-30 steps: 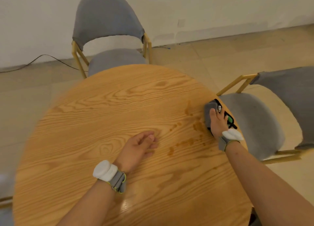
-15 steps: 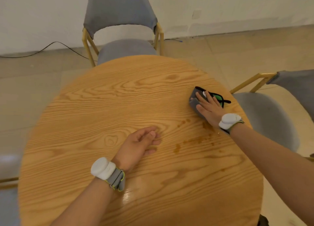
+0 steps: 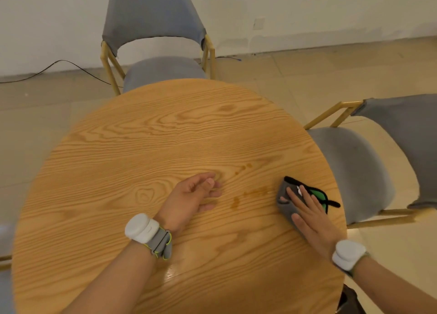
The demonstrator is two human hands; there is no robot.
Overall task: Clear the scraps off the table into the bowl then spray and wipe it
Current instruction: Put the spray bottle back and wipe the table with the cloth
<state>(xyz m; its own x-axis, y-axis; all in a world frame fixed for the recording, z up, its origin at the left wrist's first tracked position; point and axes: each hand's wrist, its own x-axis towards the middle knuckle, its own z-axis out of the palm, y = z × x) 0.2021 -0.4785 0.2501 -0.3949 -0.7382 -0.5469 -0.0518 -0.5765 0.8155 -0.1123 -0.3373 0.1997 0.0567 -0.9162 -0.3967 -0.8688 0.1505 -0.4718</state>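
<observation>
My right hand (image 3: pixel 312 216) lies flat on a grey cloth with black and green trim (image 3: pixel 287 201), pressing it onto the round wooden table (image 3: pixel 165 136) near its right edge. Brownish wet stains (image 3: pixel 255 192) mark the wood just left of the cloth, with smaller spots (image 3: pixel 244 167) further back. My left hand (image 3: pixel 191 199) rests on the tabletop near the middle, fingers loosely curled and holding nothing. Neither a bowl nor a spray bottle is in view.
A grey chair with a gold frame (image 3: pixel 153 30) stands at the far side of the table. A second grey chair (image 3: pixel 354 172) is close to the right edge. A black cable (image 3: pixel 59 64) runs along the floor by the wall.
My right hand has slid the cloth along the right side of the table, first away from me, then back toward me beside the stains. The left hand stayed put. Some stains near the edge are gone.
</observation>
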